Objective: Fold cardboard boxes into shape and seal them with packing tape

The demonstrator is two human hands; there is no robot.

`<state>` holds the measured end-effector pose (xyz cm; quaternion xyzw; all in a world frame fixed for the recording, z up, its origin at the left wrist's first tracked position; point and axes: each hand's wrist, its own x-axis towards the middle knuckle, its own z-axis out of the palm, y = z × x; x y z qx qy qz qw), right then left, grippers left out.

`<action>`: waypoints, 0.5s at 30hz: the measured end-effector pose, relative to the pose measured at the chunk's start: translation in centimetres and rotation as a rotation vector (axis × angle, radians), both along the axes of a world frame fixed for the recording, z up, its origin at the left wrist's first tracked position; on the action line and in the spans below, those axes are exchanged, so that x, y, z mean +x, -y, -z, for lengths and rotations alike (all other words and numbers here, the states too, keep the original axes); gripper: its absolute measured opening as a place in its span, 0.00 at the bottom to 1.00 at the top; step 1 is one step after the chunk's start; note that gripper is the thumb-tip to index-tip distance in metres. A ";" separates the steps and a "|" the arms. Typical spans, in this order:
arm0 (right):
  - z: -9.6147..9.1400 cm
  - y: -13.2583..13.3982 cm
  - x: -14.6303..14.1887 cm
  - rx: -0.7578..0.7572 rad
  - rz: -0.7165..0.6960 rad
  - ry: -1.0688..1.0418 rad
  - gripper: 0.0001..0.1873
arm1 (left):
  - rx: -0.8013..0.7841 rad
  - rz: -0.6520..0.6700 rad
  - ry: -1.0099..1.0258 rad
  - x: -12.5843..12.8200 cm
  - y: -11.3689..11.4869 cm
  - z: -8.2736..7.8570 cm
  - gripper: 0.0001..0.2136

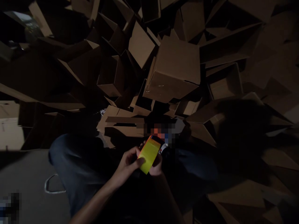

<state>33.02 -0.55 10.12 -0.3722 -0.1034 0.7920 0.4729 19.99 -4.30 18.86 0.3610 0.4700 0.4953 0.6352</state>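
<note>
Both my hands meet low in the middle of the head view, over my lap. My left hand [127, 163] pinches the near edge of a yellow-green tape roll [149, 155] with thumb and fingers. My right hand [157, 166] cups the same roll from below and behind; its fingers are mostly hidden. The roll sits on an orange and dark tape dispenser [157, 140] whose far end pokes out beyond the roll. The scene is very dim.
A big heap of open brown cardboard boxes [174, 70] fills the floor ahead and to the right. My legs in dark jeans [77, 161] spread below. Grey floor [25, 177] shows at lower left, with a pale loop [52, 186] lying on it.
</note>
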 end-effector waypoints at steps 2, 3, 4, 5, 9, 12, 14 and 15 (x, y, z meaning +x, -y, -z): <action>-0.2 -0.1 0.3 0.005 0.020 0.008 0.17 | 0.005 0.019 -0.007 -0.2 0.3 0.1 0.16; -0.3 -0.2 0.4 0.008 0.025 0.008 0.17 | 0.014 0.033 -0.004 -0.3 0.4 0.2 0.16; -0.4 -0.2 0.5 0.010 0.026 0.003 0.16 | 0.023 0.047 0.000 -0.4 0.5 0.4 0.15; -0.5 -0.2 0.6 0.010 0.025 -0.005 0.16 | 0.032 0.058 0.003 -0.4 0.7 0.5 0.15; -0.9 -0.2 0.4 0.012 0.027 -0.046 0.20 | 0.074 0.062 -0.001 -0.1 0.8 0.8 0.15; -1.2 -0.2 0.1 0.077 0.007 -0.130 0.22 | 0.111 0.046 0.015 0.3 0.8 0.8 0.15; -1.3 -0.2 -0.1 0.126 -0.007 -0.193 0.21 | 0.118 0.033 0.026 0.6 0.7 0.8 0.15; -1.4 -0.2 -0.2 0.139 -0.007 -0.212 0.22 | 0.120 0.025 0.030 0.7 0.7 0.7 0.16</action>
